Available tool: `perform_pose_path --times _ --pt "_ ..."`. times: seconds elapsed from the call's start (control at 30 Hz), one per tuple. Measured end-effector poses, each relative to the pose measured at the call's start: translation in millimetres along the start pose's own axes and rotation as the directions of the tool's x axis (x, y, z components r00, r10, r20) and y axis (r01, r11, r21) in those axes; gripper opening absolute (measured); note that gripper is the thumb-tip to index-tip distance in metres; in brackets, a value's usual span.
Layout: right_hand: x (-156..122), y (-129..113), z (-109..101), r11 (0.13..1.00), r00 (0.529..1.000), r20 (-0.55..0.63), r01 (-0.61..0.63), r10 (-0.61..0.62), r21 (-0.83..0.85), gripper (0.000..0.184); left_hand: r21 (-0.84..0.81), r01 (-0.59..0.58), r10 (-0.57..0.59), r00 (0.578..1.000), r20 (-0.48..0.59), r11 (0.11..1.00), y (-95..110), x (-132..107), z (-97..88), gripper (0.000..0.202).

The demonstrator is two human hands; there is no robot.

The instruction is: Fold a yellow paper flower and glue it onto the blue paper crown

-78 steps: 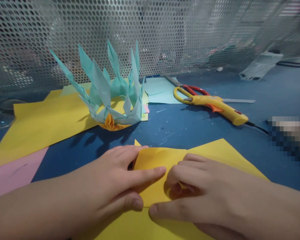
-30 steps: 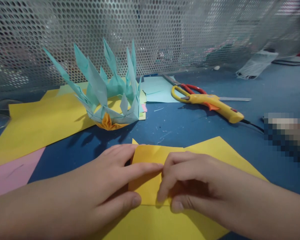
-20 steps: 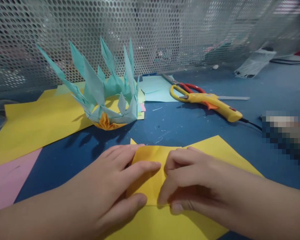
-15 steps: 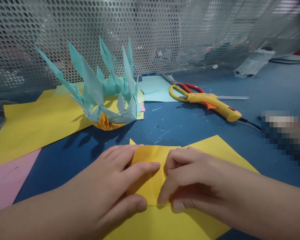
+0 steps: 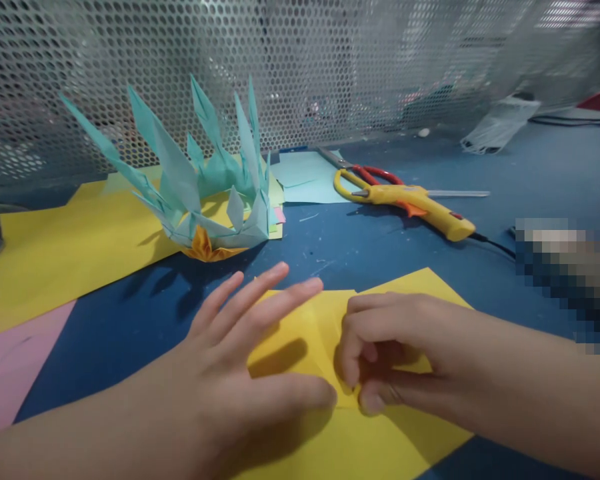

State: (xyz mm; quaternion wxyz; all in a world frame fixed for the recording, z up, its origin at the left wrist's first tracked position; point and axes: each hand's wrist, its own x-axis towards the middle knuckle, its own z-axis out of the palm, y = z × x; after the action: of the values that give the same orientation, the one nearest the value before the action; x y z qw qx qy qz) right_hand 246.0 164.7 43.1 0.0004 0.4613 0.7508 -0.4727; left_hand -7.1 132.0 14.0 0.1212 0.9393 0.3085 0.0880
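Note:
A smaller folded piece of yellow paper (image 5: 330, 313) lies on larger yellow sheets (image 5: 370, 447) on the blue table. My left hand (image 5: 235, 367) hovers over its left side, fingers spread and raised, casting a shadow; the thumb reaches toward the middle of its lower edge. My right hand (image 5: 425, 333) is curled at its right side, thumb and bent fingers closed on the paper near the lower right corner. Beyond my hands stands a light blue folded-paper crown (image 5: 177, 183) with tall points and an orange paper ornament (image 5: 205, 247) at its front.
A yellow glue gun (image 5: 425, 203) with a cord lies behind scissors (image 5: 385, 175) and a light blue sheet (image 5: 310, 180). Yellow paper (image 5: 80, 240) and pink paper (image 5: 25, 353) lie left. A perforated metal panel (image 5: 300, 73) closes the back. A pixelated object (image 5: 565, 273) is right.
My left hand has lifted off the paper, its fingers opening upward while the thumb moved right. My right hand's fingers have curled in closer to its thumb. The view has shifted slightly.

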Motion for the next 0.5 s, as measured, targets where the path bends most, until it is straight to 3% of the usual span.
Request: perform_pose_path --times 0.2,0.33,0.5 --pt "-3.4 5.4 -9.1 0.998 0.998 0.001 0.056 -0.056 -0.009 0.025 -0.065 -0.124 0.132 0.981 0.141 0.99 -3.9 5.8 -4.5 0.055" --pt "-7.3 10.8 -13.0 0.997 0.997 0.034 0.072 -0.072 -0.004 0.013 -0.086 -0.119 0.129 0.984 0.122 0.989 -3.9 10.4 -7.7 0.045" --pt "-8.6 13.7 -12.4 0.992 0.99 0.061 0.122 -0.124 0.045 0.02 -0.031 -0.144 0.146 0.984 0.104 0.989 -0.6 6.5 -5.9 0.044"
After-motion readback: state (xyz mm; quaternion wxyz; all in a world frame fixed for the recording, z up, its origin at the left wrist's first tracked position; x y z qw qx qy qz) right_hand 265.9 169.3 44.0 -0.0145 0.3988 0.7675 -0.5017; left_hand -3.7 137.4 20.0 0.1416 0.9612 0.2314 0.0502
